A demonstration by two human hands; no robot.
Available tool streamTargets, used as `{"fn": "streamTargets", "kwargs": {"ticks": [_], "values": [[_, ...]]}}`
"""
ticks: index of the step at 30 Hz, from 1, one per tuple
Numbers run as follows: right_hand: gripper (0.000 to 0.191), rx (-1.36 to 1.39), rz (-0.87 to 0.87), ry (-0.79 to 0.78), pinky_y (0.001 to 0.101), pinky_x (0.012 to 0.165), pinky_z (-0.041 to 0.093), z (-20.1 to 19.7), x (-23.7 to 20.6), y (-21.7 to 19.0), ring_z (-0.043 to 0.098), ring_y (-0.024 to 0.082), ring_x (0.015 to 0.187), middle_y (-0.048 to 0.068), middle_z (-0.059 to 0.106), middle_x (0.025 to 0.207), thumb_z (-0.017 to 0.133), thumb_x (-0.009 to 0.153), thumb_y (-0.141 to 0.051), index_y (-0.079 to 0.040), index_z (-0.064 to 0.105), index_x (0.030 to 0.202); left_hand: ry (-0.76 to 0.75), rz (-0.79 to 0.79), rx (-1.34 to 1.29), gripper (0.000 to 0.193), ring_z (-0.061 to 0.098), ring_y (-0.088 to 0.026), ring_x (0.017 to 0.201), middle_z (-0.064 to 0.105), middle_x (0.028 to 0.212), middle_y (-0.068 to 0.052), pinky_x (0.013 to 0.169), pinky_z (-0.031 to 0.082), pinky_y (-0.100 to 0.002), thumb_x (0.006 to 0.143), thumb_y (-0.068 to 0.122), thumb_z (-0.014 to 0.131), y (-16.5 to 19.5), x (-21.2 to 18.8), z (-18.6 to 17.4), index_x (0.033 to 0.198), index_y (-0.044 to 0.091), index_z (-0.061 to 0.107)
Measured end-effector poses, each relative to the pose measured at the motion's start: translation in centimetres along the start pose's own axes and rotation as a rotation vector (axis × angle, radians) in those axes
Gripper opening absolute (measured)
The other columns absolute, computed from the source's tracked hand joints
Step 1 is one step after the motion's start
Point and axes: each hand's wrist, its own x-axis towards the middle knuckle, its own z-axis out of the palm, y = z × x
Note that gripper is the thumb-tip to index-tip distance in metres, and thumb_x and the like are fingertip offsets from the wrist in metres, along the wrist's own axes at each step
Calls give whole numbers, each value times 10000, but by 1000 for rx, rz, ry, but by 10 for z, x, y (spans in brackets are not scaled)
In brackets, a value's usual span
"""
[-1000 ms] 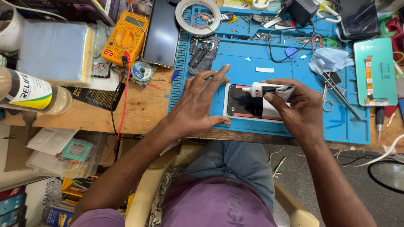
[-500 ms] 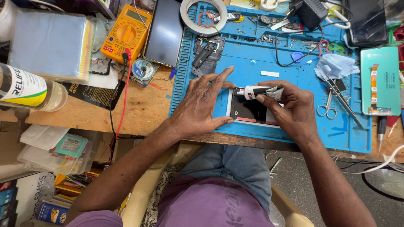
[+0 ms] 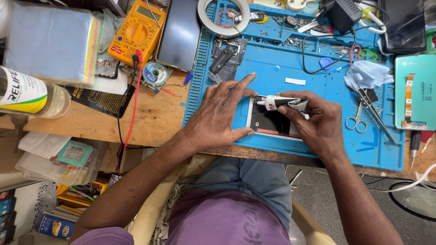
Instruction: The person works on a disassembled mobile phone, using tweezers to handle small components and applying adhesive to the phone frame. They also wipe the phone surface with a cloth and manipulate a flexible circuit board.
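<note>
While the left hand (image 3: 218, 115) is pressing spread fingers on the phone (image 3: 272, 121) on the blue mat (image 3: 318, 90), the right hand (image 3: 318, 122) is pinching a glue tube (image 3: 279, 102); gluing step, steady bead needed.

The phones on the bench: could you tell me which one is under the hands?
The white-framed phone on the blue mat, pinned by the left hand; the other dark phone lies untouched beside the yellow multimeter.

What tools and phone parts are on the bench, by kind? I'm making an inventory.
Yellow multimeter: 1
Steel scissors: 1
White glue tube, squeezed in right hand: 1
Dark phones or screens: 3, one under left hand, one beside the multimeter, one top right
Total: 6
</note>
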Motion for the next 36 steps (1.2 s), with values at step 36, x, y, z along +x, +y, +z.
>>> {"fn": "streamTargets", "kwargs": {"ticks": [36], "values": [[261, -107, -32, 36, 254, 685, 598, 5, 2, 5, 767, 135, 861, 92, 793, 981, 801, 917, -70, -40, 748, 1170, 11, 4, 4, 1228, 411, -317, 1405, 586, 1431, -72, 1187, 257, -540, 728, 409, 914, -8, -2, 6, 1616, 108, 121]]}}
